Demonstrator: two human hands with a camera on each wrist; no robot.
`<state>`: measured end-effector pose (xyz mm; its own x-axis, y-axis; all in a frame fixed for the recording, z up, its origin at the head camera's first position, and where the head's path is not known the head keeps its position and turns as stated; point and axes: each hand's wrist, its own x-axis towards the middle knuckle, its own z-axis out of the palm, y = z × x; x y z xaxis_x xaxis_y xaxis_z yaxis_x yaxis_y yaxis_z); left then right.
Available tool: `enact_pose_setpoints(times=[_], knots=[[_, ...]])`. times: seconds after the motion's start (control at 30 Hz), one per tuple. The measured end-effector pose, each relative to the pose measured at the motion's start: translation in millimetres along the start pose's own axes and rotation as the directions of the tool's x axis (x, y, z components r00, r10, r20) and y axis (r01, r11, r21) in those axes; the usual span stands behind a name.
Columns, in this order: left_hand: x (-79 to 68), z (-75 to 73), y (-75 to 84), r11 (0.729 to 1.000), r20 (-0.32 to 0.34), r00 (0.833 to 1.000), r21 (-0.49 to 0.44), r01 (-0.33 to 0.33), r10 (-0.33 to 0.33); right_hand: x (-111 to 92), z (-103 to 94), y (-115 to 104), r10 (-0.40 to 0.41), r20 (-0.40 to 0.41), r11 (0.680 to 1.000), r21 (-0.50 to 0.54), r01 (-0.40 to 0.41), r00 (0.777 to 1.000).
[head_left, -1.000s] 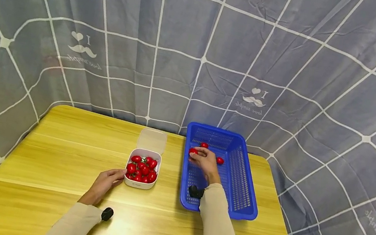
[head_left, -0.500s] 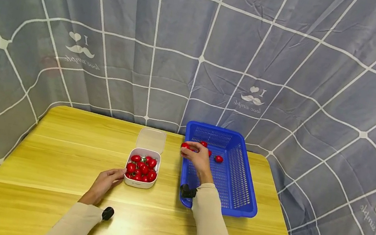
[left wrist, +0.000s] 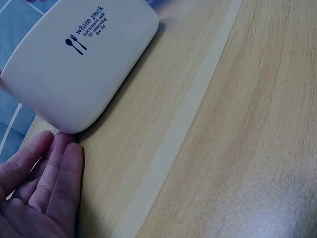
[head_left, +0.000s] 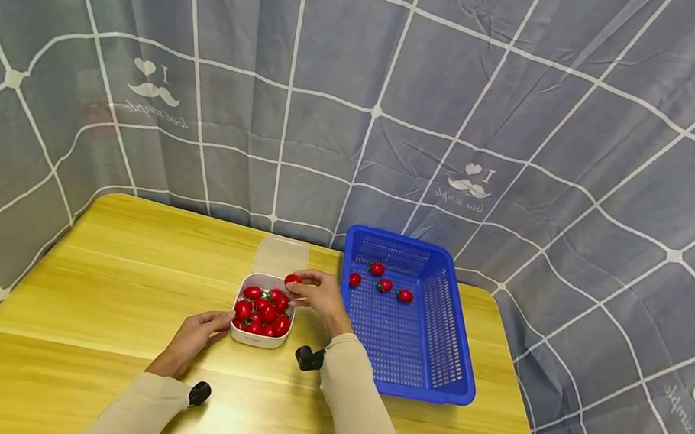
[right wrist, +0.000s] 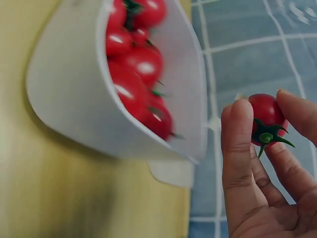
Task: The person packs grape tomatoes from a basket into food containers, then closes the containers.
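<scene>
Right hand [head_left: 321,296] pinches a tomato [right wrist: 267,110] between thumb and fingers near the far right corner of the white box [head_left: 256,341]; the box's inside, full of other tomatoes [head_left: 264,311], lies to its left and nearer the person. Left hand [head_left: 193,337], fingers extended and grasping nothing, touches the box's left side.
</scene>
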<state>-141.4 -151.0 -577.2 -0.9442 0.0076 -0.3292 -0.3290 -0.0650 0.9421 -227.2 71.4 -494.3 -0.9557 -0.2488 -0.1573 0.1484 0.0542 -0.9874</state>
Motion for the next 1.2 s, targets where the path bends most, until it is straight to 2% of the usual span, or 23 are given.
enact_pose_setpoints(times=[0.1, 0.3, 0.6, 0.83, 1.0, 1.2], knots=[[0.4, 0.1, 0.0, 1.000, -0.002, 1.000, 0.004, -0.002, 0.002, 4.2, 11.7, 7.7, 0.024, 0.019, 1.000, -0.004, -0.024, 1.000], [0.9, 0.2, 0.6, 1.000, -0.002, 1.000, 0.017, 0.000, 0.001, 8.8, 29.2, 14.6, 0.077, -0.005, 0.997, -0.019, -0.077, 0.997], [1.8, 0.6, 0.4, 1.000, -0.010, 1.000, 0.015, 0.000, 0.000, 9.0, 36.7, 18.9, 0.069, -0.008, 0.996, -0.054, -0.069, 0.998], [0.6, -0.1, -1.3, 1.000, 0.001, 1.000, 0.015, -0.002, 0.001, 3.0, 22.1, 11.2, 0.038, -0.019, 0.994, -0.101, -0.040, 0.999], [0.8, -1.0, -0.5, 1.000, 0.000, 1.000, 0.015, -0.005, 0.005, -0.2, 3.8, -4.3, -0.014, -0.012, 0.997, -0.080, 0.013, 1.000], [1.8, 0.7, 0.4, 1.000, -0.002, 1.000, -0.004, 0.000, 0.000, -4.0, -24.4, -21.0, -0.054, -0.069, 0.998, -0.045, 0.051, 0.996]])
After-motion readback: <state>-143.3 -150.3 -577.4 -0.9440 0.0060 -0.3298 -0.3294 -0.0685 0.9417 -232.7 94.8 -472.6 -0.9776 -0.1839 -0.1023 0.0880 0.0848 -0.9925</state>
